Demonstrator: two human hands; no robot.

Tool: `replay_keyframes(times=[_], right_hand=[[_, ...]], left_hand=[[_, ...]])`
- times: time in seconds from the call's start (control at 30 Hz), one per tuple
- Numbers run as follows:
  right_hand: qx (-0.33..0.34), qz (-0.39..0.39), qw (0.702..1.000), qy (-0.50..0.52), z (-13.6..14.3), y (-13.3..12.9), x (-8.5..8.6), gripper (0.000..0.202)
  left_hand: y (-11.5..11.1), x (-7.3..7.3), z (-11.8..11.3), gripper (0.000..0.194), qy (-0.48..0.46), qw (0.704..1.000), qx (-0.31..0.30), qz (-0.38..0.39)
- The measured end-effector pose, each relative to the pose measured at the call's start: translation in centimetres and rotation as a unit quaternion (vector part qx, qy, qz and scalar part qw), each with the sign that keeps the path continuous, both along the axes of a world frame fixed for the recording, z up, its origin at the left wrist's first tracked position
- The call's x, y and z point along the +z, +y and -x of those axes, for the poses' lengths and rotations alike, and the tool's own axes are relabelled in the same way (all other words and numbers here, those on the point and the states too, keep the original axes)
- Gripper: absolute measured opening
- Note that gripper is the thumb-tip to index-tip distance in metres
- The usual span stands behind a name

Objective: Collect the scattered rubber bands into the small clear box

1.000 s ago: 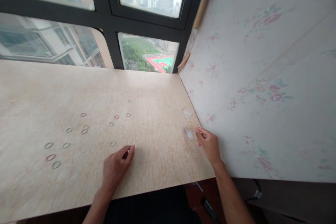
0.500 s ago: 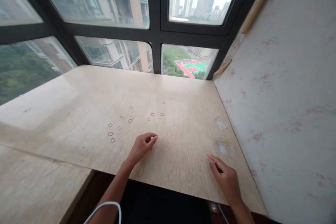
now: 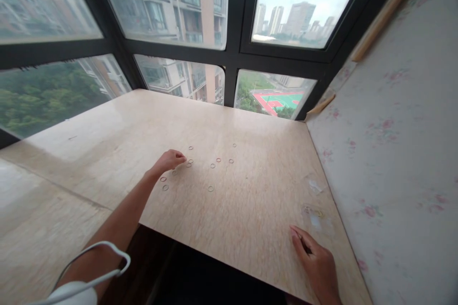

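Note:
Several small thin rings lie scattered on the pale stone-patterned surface. My left hand [image 3: 171, 159] reaches in among them with thumb and forefinger pinched, the tips beside a pair of overlapping rings [image 3: 191, 161]. Whether anything is between those fingertips cannot be made out. Below this hand are a red ring [image 3: 163, 179] and a dark ring [image 3: 165, 188]. Another red ring [image 3: 218, 160] is further right, and a single ring [image 3: 211, 188] lies nearer to me. My right hand [image 3: 315, 262] rests near the front right edge, fingers closed in a pinch; anything in it is hidden.
Beside the right wall are a clear plastic box [image 3: 315, 215] with small yellowish bits inside and a crumpled clear wrapper [image 3: 316, 186]. Dark-framed windows [image 3: 232, 57] border the back. A white cable [image 3: 103, 248] loops over my left forearm.
My left hand has moved left and away from me, to the ring cluster. A ring now lies on the surface where that hand was. My right hand stays pinched; the view has shifted.

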State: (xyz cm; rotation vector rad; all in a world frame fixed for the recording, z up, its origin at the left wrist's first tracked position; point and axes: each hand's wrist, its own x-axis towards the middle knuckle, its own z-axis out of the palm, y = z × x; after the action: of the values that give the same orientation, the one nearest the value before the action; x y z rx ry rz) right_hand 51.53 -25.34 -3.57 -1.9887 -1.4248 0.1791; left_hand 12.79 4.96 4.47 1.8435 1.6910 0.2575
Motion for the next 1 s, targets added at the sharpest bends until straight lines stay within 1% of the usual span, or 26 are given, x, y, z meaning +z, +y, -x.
replay_keyframes(times=[0.13, 0.33, 0.5, 0.67, 0.8, 1.0], right_hand=[[-0.007, 0.001, 1.000, 0.001, -0.1, 0.0, -0.1, 0.046], [0.004, 0.006, 1.000, 0.001, -0.3, 0.1, -0.1, 0.048], [0.003, 0.011, 1.000, 0.006, -0.3, 0.0, -0.1, 0.046], [-0.001, 0.014, 1.000, 0.011, -0.4, -0.1, -0.2, 0.045], [-0.002, 0.014, 1.000, 0.013, -0.4, 0.0, -0.2, 0.046], [-0.003, 0.006, 1.000, 0.027, -0.5, 0.0, -0.3, 0.045]], left_hand=[[1.5, -0.4, -0.4, 0.023, 0.030, 0.999, -0.020, 0.012], [3.0, -0.8, -0.9, 0.015, 0.102, 0.992, -0.066, -0.018], [3.1, -0.7, -1.4, 0.017, 0.126, 0.989, -0.075, -0.018], [3.0, -0.6, -2.0, 0.018, 0.140, 0.988, -0.063, -0.015], [3.2, -0.7, -2.4, 0.018, 0.154, 0.986, -0.060, -0.022], [3.6, -0.9, -2.6, 0.014, 0.151, 0.986, -0.072, -0.019]])
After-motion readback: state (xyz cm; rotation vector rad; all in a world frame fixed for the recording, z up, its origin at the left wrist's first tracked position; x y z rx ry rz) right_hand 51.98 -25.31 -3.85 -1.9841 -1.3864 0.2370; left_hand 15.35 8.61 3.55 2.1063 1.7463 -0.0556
